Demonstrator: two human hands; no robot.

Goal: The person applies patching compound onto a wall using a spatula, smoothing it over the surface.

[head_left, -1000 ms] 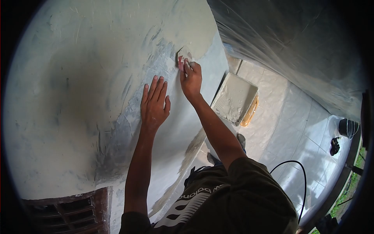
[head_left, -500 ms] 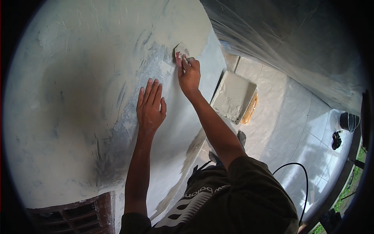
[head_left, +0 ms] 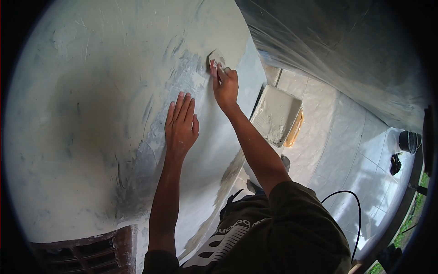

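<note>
My left hand [head_left: 181,125] lies flat against the wall [head_left: 91,150], its fingers stretched out and holding nothing. Up and to the right of it, my right hand [head_left: 226,89] is wrapped round a putty knife [head_left: 215,62] with a reddish part and whitish paste on it. The knife rests on the wall beside a bluish-grey, unevenly coated patch [head_left: 182,75]. To the right of my right forearm, a tray [head_left: 277,112] of pale paste stands on the floor, with something orange-yellow under its right edge.
Plastic sheeting [head_left: 328,55] hangs at the upper right. Floor tiles [head_left: 337,132] run below it to a dark bucket [head_left: 409,141] and a small black object [head_left: 395,164]. A black cable [head_left: 359,205] curves at the lower right. A brown wooden lattice [head_left: 91,255] is at the lower left.
Both hands appear slightly further right in the view, but so do the tray and the wall patch, so the view itself has shifted a little. The putty knife is still in my right hand.
</note>
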